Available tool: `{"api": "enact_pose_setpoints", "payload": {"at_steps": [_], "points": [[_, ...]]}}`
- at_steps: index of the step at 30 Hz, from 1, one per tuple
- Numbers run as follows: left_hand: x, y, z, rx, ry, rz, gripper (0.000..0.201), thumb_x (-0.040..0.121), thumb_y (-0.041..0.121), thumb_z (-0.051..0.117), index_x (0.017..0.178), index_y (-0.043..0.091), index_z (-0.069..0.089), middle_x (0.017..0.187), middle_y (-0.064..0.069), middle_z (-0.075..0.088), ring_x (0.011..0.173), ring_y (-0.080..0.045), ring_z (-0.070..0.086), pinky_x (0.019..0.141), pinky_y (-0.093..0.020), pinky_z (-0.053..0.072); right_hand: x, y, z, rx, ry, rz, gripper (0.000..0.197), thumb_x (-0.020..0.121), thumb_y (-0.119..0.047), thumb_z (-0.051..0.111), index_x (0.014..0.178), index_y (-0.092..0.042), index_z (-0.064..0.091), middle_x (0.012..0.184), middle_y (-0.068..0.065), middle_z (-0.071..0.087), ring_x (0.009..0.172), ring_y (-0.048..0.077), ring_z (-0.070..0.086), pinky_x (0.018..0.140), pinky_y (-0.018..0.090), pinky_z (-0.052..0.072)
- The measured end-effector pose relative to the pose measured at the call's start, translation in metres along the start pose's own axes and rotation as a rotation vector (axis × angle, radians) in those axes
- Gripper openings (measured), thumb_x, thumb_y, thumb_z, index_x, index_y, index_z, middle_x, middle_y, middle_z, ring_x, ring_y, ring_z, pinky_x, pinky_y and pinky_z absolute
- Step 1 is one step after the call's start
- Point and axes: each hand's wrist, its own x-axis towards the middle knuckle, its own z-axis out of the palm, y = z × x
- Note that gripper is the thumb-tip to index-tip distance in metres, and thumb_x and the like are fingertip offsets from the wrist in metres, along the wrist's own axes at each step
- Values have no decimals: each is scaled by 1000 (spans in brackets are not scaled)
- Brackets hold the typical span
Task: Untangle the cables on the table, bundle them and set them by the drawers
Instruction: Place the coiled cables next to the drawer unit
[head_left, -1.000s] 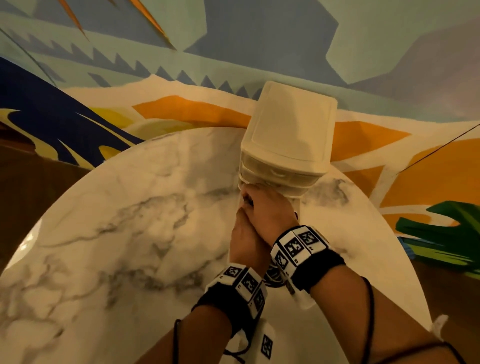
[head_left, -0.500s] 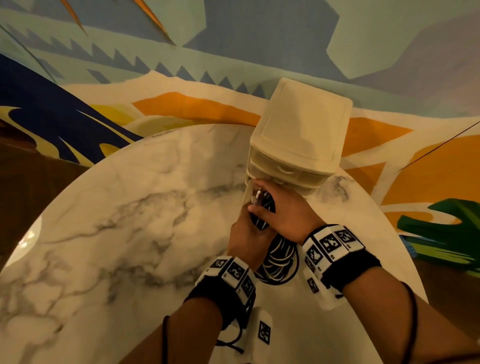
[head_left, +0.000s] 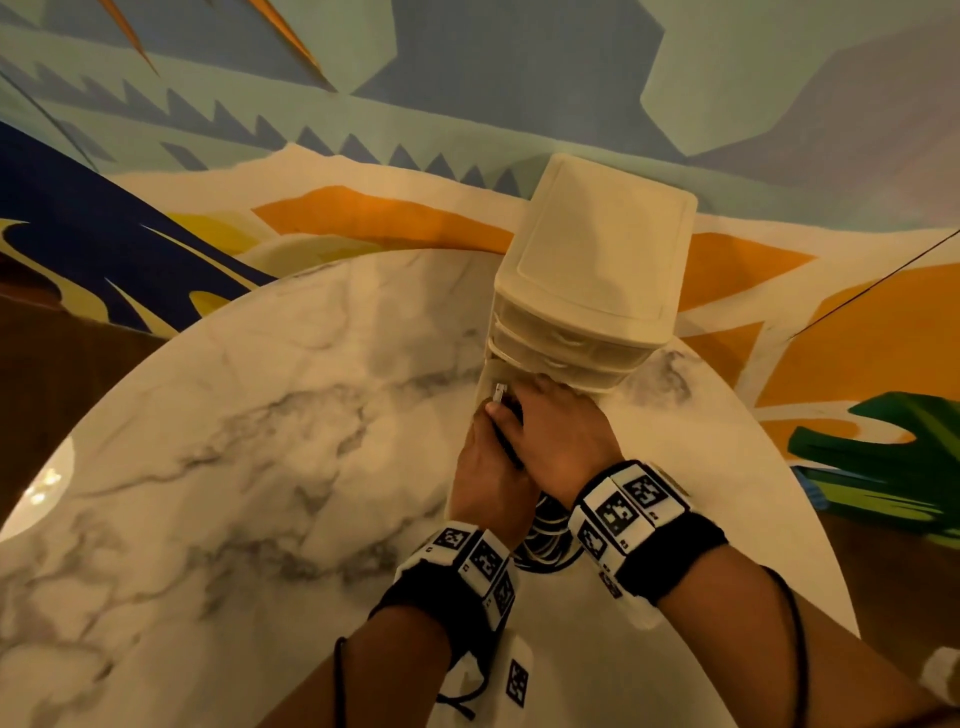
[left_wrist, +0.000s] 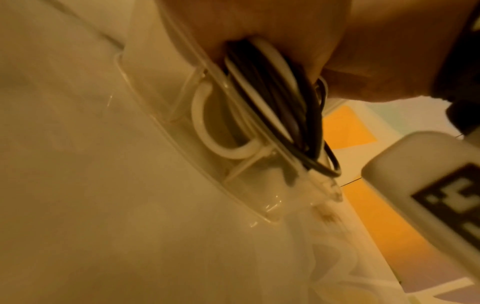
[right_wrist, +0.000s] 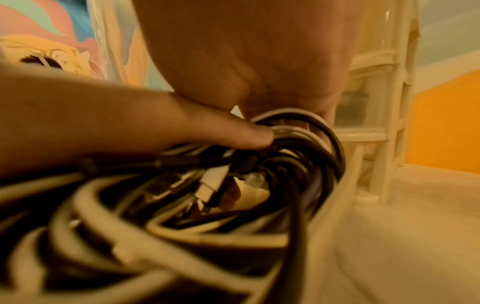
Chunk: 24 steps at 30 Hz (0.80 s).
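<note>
A coil of black and white cables (head_left: 545, 540) sits between my two hands at the foot of the cream drawer unit (head_left: 597, 260). My left hand (head_left: 491, 415) grips the coil from the left, its thumb pressed on the strands (right_wrist: 233, 135). My right hand (head_left: 540, 395) curls over the coil's far end, against the lowest drawer. A silver connector (head_left: 498, 391) pokes up between the hands. In the left wrist view the cable loops (left_wrist: 272, 102) lie behind a clear plastic drawer wall (left_wrist: 182, 144). The hands hide most of the coil.
The drawer unit stands at the far edge of a round marble table (head_left: 260, 467), against a painted wall (head_left: 467, 78). The table's curved rim runs close on the right (head_left: 810, 519). Marker bands sit on both wrists.
Half a second ago my right hand sat back to the right with the coil exposed. It has moved forward over the coil to the drawer front. The left hand stayed put.
</note>
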Motion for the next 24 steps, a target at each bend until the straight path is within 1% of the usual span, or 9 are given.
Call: {"api": "enact_pose_setpoints", "payload": {"at_steps": [3,6,8,10,13,15,16,19,24], "points": [[0,0,-1,200,15,163,48,91,24,49,135,7,38,132,-11,52,117,-23,54,94,-16,39,-12,-3,1,35,107,-63,37,98,-37,38,129,-21,45,130,1,51,120,21,48,100,34,37],[0,-7,3,375,-5,265,54,82,27,45,123,-8,44,115,-27,61,104,-35,64,87,-39,51,-19,1,3,44,10,-245,41,101,-28,34,141,-21,40,149,-4,37,137,13,32,112,25,18],[-2,-7,0,459,-47,225,52,85,16,50,130,-8,40,128,-26,53,118,-36,55,100,-43,45,-17,4,4,36,-38,-250,44,101,-29,29,144,-22,34,153,-6,31,141,8,25,114,23,12],[-3,1,-6,443,-83,182,59,86,8,54,139,-3,30,140,-22,44,129,-35,43,109,-44,36,-13,6,7,39,-33,-222,46,100,-32,24,144,-21,34,152,-5,32,140,9,26,115,24,13],[-4,2,-1,500,-169,345,54,86,18,41,130,-11,30,123,-36,53,119,-50,46,102,-53,38,-11,9,11,115,12,-209,69,87,-43,5,140,-17,42,147,0,42,137,12,33,116,27,19],[0,-3,4,633,-203,409,57,86,23,35,128,-15,35,122,-39,52,118,-52,47,99,-58,40,-10,13,12,170,5,-216,71,85,-41,5,141,-14,40,148,3,41,138,12,33,116,22,15],[1,-5,4,690,-210,407,58,88,25,31,131,-15,36,129,-40,45,125,-52,40,103,-58,36,-10,14,11,202,-10,-211,66,87,-37,10,143,-14,37,149,3,39,139,12,31,115,20,13],[2,-9,2,758,-233,355,62,95,30,17,143,-9,16,151,-32,9,143,-42,3,117,-48,15,-9,19,11,335,-36,-198,61,88,-31,20,145,-14,32,151,3,36,139,10,30,117,22,15],[0,2,-6,836,-165,237,60,97,39,13,149,11,0,158,-7,-3,143,-27,-16,117,-47,-5,-30,25,15,344,171,-49,53,96,-29,37,147,-19,29,154,-3,28,140,9,25,118,24,18]]}}
